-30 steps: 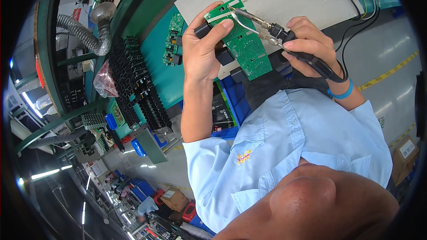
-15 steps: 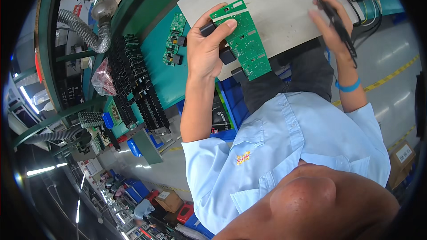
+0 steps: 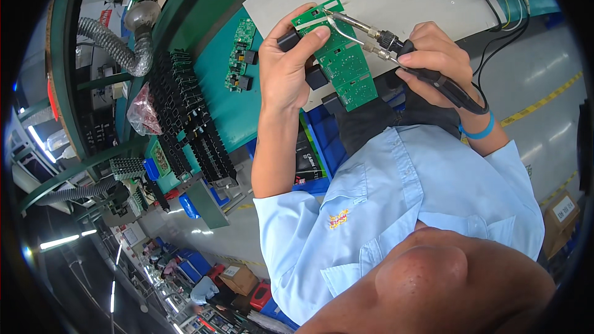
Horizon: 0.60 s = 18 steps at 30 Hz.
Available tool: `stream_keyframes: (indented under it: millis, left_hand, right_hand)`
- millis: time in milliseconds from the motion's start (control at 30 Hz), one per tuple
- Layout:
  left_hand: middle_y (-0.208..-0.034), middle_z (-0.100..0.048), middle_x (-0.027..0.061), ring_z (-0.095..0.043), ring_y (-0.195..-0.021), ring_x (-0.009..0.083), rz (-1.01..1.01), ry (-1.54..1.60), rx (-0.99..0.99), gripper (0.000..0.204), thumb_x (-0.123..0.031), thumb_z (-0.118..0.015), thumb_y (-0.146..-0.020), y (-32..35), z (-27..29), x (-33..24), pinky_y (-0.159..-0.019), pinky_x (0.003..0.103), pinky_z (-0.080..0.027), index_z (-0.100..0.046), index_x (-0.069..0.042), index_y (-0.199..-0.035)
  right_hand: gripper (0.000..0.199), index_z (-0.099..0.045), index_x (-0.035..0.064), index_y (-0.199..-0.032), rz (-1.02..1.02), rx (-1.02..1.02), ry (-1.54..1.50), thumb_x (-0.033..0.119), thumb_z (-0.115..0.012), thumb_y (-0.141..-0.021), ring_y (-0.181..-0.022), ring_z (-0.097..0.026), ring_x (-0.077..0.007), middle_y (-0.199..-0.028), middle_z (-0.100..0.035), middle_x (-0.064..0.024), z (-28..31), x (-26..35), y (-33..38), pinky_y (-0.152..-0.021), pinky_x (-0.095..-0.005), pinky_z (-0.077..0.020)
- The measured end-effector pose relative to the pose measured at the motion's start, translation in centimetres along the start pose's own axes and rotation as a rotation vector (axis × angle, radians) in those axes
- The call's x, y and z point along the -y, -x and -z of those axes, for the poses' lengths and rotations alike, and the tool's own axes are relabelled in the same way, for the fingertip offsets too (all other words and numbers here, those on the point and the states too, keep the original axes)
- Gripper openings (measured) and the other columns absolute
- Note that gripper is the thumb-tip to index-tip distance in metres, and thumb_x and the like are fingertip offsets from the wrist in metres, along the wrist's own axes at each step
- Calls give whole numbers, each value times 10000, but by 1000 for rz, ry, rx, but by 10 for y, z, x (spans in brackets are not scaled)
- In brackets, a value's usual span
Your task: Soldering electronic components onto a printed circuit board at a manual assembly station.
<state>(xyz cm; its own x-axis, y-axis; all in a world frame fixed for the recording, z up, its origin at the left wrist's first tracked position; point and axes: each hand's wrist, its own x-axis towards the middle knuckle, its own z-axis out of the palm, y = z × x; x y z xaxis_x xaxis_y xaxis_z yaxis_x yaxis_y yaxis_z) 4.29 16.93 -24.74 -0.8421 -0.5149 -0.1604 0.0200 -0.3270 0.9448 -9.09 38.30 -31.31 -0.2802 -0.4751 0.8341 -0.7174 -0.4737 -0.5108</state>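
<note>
My left hand point(image 3: 283, 71) is closed on one edge of a green circuit board point(image 3: 346, 65), its thumb lying on the solder side. Black block-shaped components point(image 3: 316, 78) stick out from the board's underside, next to my fingers. In my right hand point(image 3: 438, 62) is a soldering iron point(image 3: 365, 27) with a thin curved metal tube point(image 3: 344, 33) beside its shaft. The iron's tip and the tube's end reach the board's upper part, close to a pale strip; whether the tip touches is too small to tell. A blue band point(image 3: 481, 128) circles my right wrist.
Under the board lies a pale work sheet point(image 3: 396, 0) on the green bench. Left of it rests another populated board point(image 3: 241, 55). Rows of black parts point(image 3: 195, 117) and a plastic bag point(image 3: 145, 111) line the left side. A black cable point(image 3: 504, 46) runs at right.
My right hand has swung from the upper right down to the left, bringing the soldering iron's tip and tube to the board. The left hand and board have barely moved.
</note>
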Motion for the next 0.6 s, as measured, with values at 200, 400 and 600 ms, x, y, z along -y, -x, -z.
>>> stream_keyframes:
  millis: [200,400,600]
  left_hand:
    - [-1059,-766,165,-751,-847,195,-19,-16,7,491,55,-782,-870,0,2,1,-774,288,-632,-649,45,-1342]
    - [-1050,-765,160,-749,-840,196,-19,-36,-10,484,51,-785,-868,-1,1,0,-769,286,-630,-654,46,-1333]
    - [-1028,-765,154,-748,-825,196,4,-38,-39,469,40,-793,-864,-1,4,-1,-754,293,-628,-665,43,-1315]
  right_hand:
    - [376,-747,17,-1097,-12,14,-3,-65,-799,-734,-762,-568,-221,-854,-685,-74,0,0,1,-794,-345,-493]
    - [376,-748,20,-1097,-23,1,-15,-75,-789,-735,-756,-570,-222,-853,-687,-79,4,3,-3,-788,-348,-494]
    - [399,-735,10,-1142,-45,-79,38,-87,-784,-758,-766,-594,-212,-922,-704,-99,29,-17,-3,-741,-312,-500]
